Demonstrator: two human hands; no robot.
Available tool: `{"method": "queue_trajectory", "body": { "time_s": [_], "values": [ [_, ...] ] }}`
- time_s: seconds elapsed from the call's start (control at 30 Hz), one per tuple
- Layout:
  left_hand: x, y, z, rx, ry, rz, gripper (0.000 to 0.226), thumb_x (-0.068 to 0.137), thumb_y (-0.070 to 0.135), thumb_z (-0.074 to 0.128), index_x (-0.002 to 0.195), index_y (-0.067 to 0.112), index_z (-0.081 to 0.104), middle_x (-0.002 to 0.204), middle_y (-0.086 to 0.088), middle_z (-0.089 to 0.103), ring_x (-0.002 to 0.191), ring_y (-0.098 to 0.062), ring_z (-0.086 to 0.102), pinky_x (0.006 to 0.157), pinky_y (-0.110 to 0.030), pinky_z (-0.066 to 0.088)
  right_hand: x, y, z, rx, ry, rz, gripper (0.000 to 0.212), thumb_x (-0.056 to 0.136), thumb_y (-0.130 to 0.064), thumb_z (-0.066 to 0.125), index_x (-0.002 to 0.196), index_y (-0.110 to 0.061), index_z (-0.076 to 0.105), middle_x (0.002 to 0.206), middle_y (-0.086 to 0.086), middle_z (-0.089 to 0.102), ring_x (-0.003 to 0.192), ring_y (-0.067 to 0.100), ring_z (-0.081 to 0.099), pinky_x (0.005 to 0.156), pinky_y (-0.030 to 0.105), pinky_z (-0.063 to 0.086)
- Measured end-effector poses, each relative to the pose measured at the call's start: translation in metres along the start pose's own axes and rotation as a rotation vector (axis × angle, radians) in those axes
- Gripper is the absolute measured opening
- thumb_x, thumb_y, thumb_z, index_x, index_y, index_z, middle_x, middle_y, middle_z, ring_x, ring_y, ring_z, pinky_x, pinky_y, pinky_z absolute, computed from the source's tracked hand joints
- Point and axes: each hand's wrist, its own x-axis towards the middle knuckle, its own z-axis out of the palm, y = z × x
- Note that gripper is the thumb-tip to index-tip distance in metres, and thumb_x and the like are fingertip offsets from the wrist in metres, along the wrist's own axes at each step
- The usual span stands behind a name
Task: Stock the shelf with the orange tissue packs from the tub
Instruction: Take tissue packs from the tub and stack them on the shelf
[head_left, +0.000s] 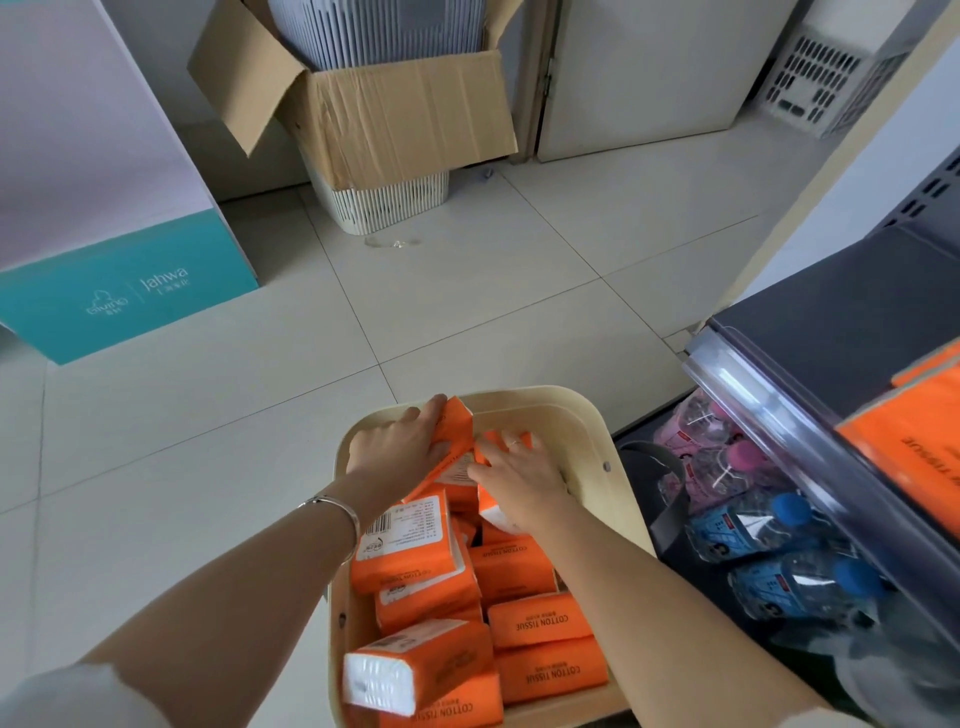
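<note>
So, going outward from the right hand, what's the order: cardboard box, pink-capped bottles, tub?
1. Tub: the right hand reaches inside it.
2. Pink-capped bottles: low shelf, to the right.
3. Cardboard box: far ahead, across the floor.
</note>
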Motion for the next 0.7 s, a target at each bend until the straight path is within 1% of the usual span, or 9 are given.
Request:
{"method": "queue_trajectory", "body": {
  "time_s": [0.07,0.1,0.17,0.23,0.33,0.43,0.5,0.6,0.7],
  "values": [
    [-0.003,0.001,-0.003,-0.008,-0.014,0.000,0.055,0.097,0.046,0.035,0.145,0.030,0.013,0.127,0.001,0.054,0.104,-0.026,0.061,0.073,-0.037,0.050,-0.004,0.006,0.001,-0.097,-0.022,-0.021,0.057,0.088,-0.029,0.060,0.140,-0.026,0.037,0.153,0.001,0.028,0.145,0.031,0.014,0.114,0.060,0.008],
    [-0.005,0.001,-0.005,-0.019,-0.014,-0.003,0.055,0.097,0.045,0.036,0.145,0.030,0.013,0.127,0.001,0.055,0.104,-0.026,0.061,0.075,-0.037,0.051,-0.007,0.009,0.001,-0.113,-0.025,-0.011,0.061,0.087,-0.025,0.061,0.141,-0.025,0.034,0.151,0.002,0.032,0.144,0.031,0.016,0.115,0.060,0.006],
    [-0.009,0.001,-0.009,-0.034,-0.011,-0.012,0.055,0.097,0.044,0.037,0.144,0.030,0.015,0.126,0.001,0.055,0.105,-0.025,0.060,0.077,-0.037,0.051,-0.014,0.015,0.001,-0.119,-0.037,0.022,0.059,0.087,-0.018,0.061,0.140,-0.027,0.036,0.143,0.004,0.040,0.138,0.032,0.026,0.114,0.054,0.017],
    [-0.011,0.003,-0.015,-0.041,0.000,-0.008,0.055,0.096,0.045,0.038,0.144,0.030,0.015,0.125,0.002,0.056,0.105,-0.024,0.060,0.076,-0.036,0.050,-0.021,0.021,-0.001,-0.100,-0.054,0.061,0.045,0.090,-0.017,0.057,0.133,-0.027,0.047,0.136,0.005,0.043,0.130,0.031,0.032,0.104,0.044,0.032],
    [-0.013,0.006,-0.023,-0.055,0.029,0.000,0.055,0.096,0.045,0.038,0.144,0.031,0.015,0.126,0.002,0.056,0.103,-0.024,0.062,0.074,-0.036,0.051,-0.030,0.031,-0.005,-0.050,-0.013,0.142,0.029,0.093,-0.019,0.052,0.120,-0.022,0.061,0.133,0.006,0.043,0.124,0.031,0.035,0.096,0.041,0.034],
    [-0.020,0.012,-0.034,-0.084,0.028,-0.007,0.055,0.095,0.042,0.039,0.143,0.032,0.014,0.126,0.001,0.054,0.104,-0.026,0.061,0.075,-0.037,0.048,-0.043,0.037,-0.015,0.086,-0.029,0.242,0.037,0.094,-0.022,0.049,0.131,-0.023,0.049,0.136,0.006,0.040,0.129,0.033,0.034,0.101,0.052,0.029],
    [-0.025,0.021,-0.046,-0.112,0.024,0.005,0.058,0.094,0.038,0.042,0.144,0.032,0.014,0.128,0.001,0.052,0.108,-0.027,0.058,0.078,-0.039,0.046,-0.054,0.042,-0.026,0.234,-0.047,0.308,0.036,0.095,-0.021,0.044,0.131,-0.017,0.041,0.134,0.008,0.044,0.126,0.035,0.041,0.099,0.057,0.034],
    [-0.034,0.041,-0.075,-0.145,0.036,0.048,0.064,0.090,0.042,0.046,0.145,0.030,0.016,0.133,0.002,0.050,0.115,-0.028,0.054,0.085,-0.042,0.045,-0.077,0.051,-0.050,0.360,0.020,0.394,0.031,0.095,-0.022,0.044,0.123,-0.012,0.038,0.125,0.013,0.050,0.115,0.039,0.052,0.089,0.052,0.047],
    [-0.043,0.058,-0.104,-0.170,0.087,0.073,0.060,0.087,0.043,0.049,0.141,0.026,0.027,0.133,0.001,0.051,0.118,-0.028,0.052,0.087,-0.042,0.045,-0.105,0.058,-0.077,0.335,0.106,0.429,0.036,0.090,-0.019,0.052,0.122,-0.012,0.038,0.120,0.012,0.050,0.112,0.038,0.053,0.084,0.049,0.049]
  ]
}}
